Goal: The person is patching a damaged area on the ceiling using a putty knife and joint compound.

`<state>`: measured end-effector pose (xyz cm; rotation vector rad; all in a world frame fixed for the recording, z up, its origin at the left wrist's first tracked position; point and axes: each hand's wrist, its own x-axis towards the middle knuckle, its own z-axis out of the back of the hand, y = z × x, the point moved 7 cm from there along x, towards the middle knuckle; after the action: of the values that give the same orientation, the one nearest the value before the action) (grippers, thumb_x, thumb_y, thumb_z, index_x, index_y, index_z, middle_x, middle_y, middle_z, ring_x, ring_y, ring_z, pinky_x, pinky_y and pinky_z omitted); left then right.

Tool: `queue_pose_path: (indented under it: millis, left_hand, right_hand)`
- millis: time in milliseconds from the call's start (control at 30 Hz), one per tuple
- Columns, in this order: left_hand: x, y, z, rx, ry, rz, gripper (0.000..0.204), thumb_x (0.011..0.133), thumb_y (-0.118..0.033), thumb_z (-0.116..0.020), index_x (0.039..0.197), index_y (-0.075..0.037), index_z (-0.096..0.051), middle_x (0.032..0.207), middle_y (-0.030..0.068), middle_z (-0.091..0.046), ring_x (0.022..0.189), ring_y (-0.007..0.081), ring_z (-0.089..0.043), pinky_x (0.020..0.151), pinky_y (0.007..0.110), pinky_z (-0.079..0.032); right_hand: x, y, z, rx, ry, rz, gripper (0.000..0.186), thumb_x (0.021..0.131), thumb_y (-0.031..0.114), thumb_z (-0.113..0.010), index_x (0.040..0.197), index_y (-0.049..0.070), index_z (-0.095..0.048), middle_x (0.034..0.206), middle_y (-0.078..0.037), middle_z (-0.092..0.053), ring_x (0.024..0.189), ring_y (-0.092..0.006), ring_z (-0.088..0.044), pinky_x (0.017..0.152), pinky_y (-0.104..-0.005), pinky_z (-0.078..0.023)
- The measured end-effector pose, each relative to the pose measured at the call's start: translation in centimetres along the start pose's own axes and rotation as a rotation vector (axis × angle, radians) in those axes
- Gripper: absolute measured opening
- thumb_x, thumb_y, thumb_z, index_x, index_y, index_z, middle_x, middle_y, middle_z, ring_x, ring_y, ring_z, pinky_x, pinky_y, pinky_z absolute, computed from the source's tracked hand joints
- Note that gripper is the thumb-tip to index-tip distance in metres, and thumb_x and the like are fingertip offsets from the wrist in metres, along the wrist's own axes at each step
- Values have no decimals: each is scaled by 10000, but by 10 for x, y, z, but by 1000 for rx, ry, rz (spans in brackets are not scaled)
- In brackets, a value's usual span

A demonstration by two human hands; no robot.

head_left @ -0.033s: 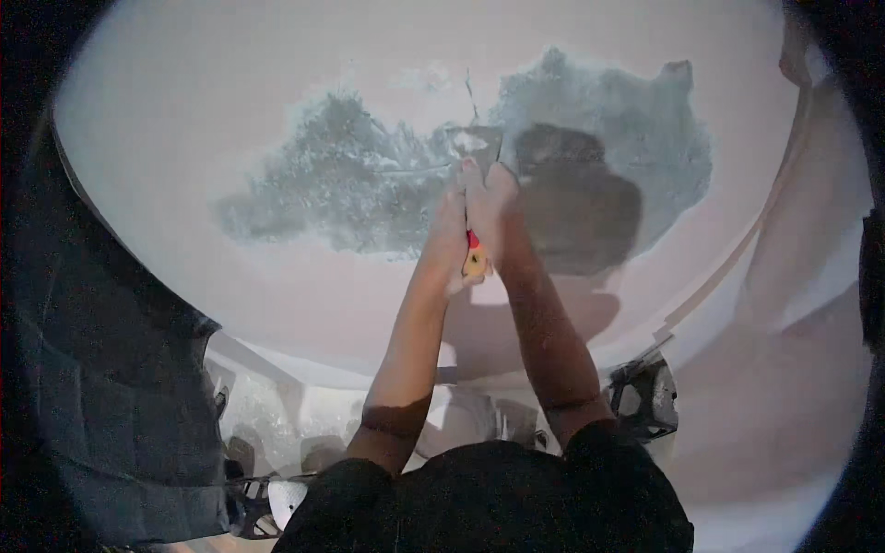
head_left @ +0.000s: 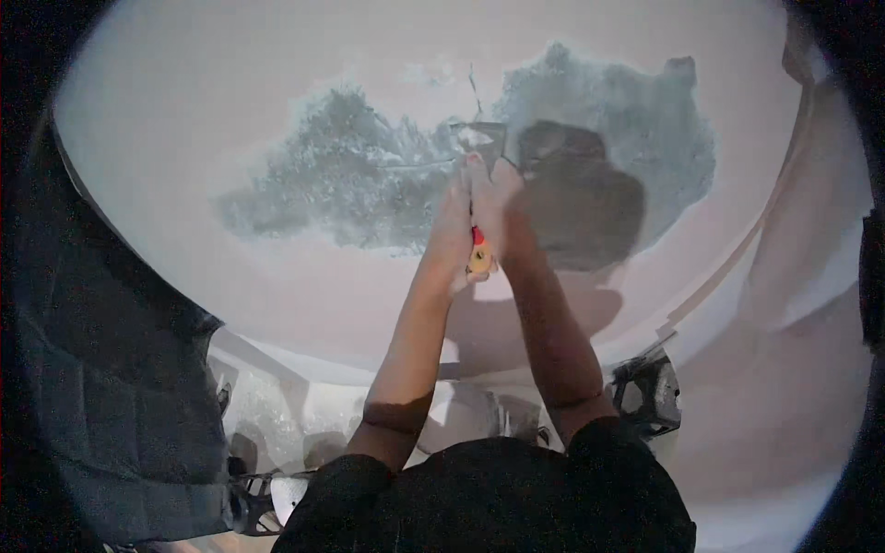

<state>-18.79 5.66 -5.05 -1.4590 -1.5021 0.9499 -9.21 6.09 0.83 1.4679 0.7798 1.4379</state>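
Both my hands are closed round one putty knife, arms stretched out ahead of me. Its broad metal blade [head_left: 493, 138] carries a white dab and lies at the pale pinkish wall surface [head_left: 369, 304]; whether the whole edge touches cannot be told. My left hand [head_left: 452, 221] wraps the handle from the left side. My right hand [head_left: 501, 207] presses in from the right, near the blade. The yellow and red handle end [head_left: 479, 258] shows between my wrists. Around the blade spreads a rough grey patch [head_left: 332, 166], whitish at its edges. A thin dark crack [head_left: 474, 83] runs above the blade.
A dark shadow [head_left: 581, 203] falls on the grey patch to the right. Dark sheeting [head_left: 111, 396] hangs at the left. Below stand black plastic frames [head_left: 650, 392] and a white-spattered floor [head_left: 277, 405]. Pale sheeting [head_left: 774, 369] covers the right side.
Very little differs: my hands and the putty knife sit slightly further right and up in the picture. The grip is the same.
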Motion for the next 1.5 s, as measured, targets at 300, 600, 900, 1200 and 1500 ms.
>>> queue_pose_path:
  millis: [300,600,900,1200,1500]
  left_hand:
    - [7,-7,-13,44,-51,-307,436,958,-488,-370,965,-92,-552,694,11,-540,511,127,-520,435,261,-439]
    - [31,25,37,256,-40,-356,395,969,-412,-389,1038,-58,-552,895,20,-559,809,102,-533,698,255,-458]
    - [-52,29,80,239,-88,-173,609,963,-481,-364,1332,-2,-431,1106,76,-545,934,137,-495,863,314,-422]
    - [-146,29,195,164,-348,-117,323,873,-184,-661,1133,-8,-586,905,27,-607,745,115,-600,627,287,-554]
    - [-162,-50,296,485,-228,-483,70,812,-51,-696,817,17,-677,734,13,-604,615,73,-548,522,207,-405]
  right_hand:
    - [9,-10,6,-257,-96,353,400,915,327,-517,988,-61,-582,913,-300,-593,899,-453,-582,807,-475,-447]
    - [15,-17,-30,-111,2,292,366,933,278,-504,1060,-59,-570,985,-309,-604,967,-449,-583,827,-455,-449]
    - [-60,-34,-74,300,498,-155,276,959,181,-507,1156,-11,-493,683,-43,-533,482,-108,-490,427,-269,-393]
    - [-167,-93,-142,123,981,-255,354,909,218,-594,1171,-9,-527,942,-116,-642,829,-167,-609,742,-328,-487]
    - [-273,-136,-180,25,882,-396,276,939,307,-546,904,32,-549,656,-3,-490,527,-89,-453,496,-270,-386]
